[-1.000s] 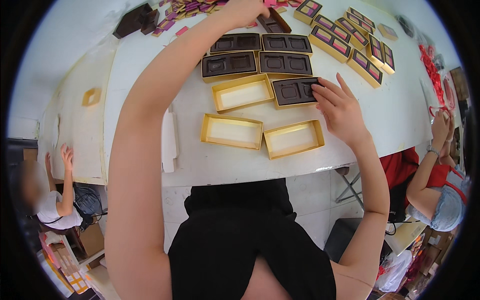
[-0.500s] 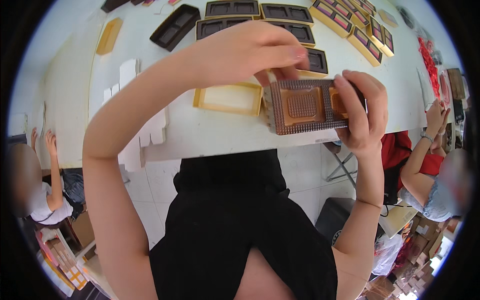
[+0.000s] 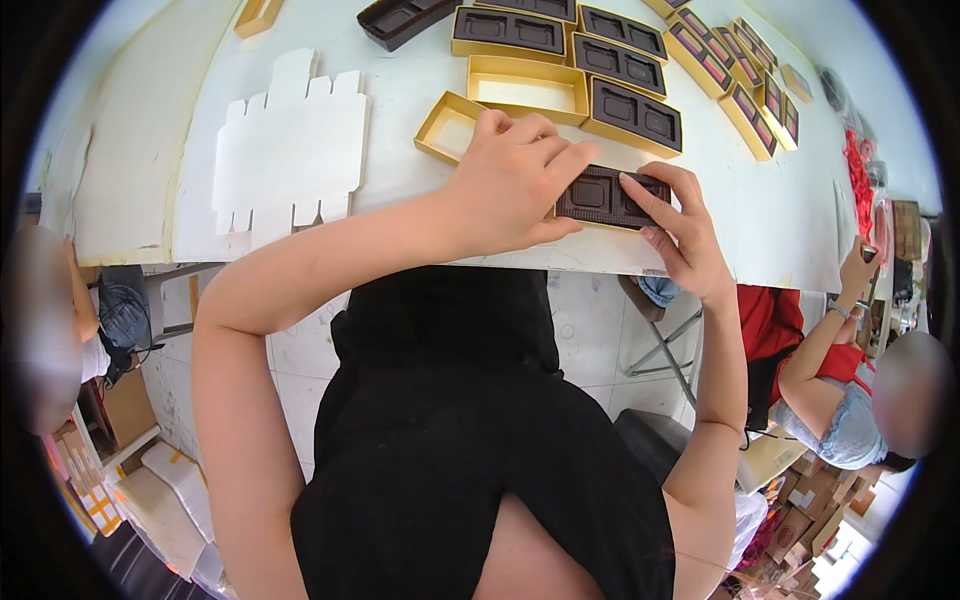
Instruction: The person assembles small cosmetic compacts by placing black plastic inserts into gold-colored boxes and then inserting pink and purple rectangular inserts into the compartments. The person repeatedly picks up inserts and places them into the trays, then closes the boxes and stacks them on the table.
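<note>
Between my two hands, near the table's front edge, lies a dark brown plastic tray [image 3: 592, 196] with moulded hollows. A thin gold edge shows below it, apparently a box's rim. My left hand [image 3: 515, 182] grips its left end, fingers curled over the top and thumb low at the front. My right hand [image 3: 690, 225] holds the right end, with one finger laid across the tray and the thumb at the front. Just behind my left hand is an open gold box [image 3: 440, 128], partly covered by it. Another gold box [image 3: 527, 90] without a tray stands farther back.
Gold boxes with dark trays [image 3: 635, 115] stand in rows behind. Smaller-looking boxes with pink and purple panels [image 3: 700, 60] fill the far right. Flat white cardboard blanks [image 3: 290, 150] lie at left. A dark stack of trays [image 3: 405, 20] rests at the back. People sit at both sides.
The tilted brown tray stack held up in my right hand is no longer raised; a tray lies low between both hands. My left hand has come down toward me. The view has shifted.
</note>
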The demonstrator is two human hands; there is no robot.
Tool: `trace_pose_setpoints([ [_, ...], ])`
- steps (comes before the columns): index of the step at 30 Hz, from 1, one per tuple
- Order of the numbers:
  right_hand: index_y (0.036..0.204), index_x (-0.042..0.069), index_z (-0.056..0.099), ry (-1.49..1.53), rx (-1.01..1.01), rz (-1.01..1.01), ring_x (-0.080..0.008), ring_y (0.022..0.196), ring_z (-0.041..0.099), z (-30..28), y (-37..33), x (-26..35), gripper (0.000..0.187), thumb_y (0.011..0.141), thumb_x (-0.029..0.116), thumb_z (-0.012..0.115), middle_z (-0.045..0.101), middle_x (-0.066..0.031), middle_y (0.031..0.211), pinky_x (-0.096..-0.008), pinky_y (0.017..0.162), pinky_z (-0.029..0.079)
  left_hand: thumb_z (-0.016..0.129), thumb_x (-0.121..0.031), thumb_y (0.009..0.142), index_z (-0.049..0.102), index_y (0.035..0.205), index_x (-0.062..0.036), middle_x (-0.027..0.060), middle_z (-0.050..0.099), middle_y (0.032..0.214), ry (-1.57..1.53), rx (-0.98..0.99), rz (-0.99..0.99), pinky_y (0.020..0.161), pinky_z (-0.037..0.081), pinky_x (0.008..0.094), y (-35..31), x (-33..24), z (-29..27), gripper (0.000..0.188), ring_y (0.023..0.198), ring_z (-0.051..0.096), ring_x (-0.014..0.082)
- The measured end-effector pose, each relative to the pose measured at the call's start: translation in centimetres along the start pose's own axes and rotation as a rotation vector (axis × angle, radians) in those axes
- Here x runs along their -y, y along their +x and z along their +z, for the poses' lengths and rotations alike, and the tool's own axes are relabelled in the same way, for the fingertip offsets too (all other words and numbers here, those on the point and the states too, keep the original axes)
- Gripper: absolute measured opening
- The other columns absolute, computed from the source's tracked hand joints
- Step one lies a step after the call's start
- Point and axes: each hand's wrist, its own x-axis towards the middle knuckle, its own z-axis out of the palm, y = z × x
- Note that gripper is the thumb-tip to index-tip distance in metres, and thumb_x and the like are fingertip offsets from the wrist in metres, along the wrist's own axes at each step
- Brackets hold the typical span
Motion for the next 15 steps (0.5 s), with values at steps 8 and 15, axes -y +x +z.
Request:
trace_pose_setpoints([
  [8,0.135,0.001,0.055,0.141,-0.156,0.13,-0.0383,0.139,0.034,2.4,0.0,0.9,0.042,0.093,0.008,0.053,0.041,-0.0183,0.145,-0.0449,0.114,0.029,0.086,-0.031,0.066,0.056,0.099,-0.0099,0.0025,0.06,0.103,-0.035,-0.04,0.009,0.088,0.038,0.0402,-0.3,0.0,0.5,0.048,0.104,0.053,0.0249],
  [15,0.133,0.005,0.058,-0.457,-0.155,0.129,-0.036,0.148,0.022,3.1,-0.1,1.2,0.04,0.099,0.024,0.049,0.032,-0.0152,0.156,-0.0574,0.119,0.006,0.085,-0.032,0.069,0.055,0.096,-0.0093,0.0027,0.058,0.1,-0.097,-0.028,-0.038,0.087,0.041,0.0393,-0.4,-0.2,0.5,0.046,0.103,0.054,0.0256],
])
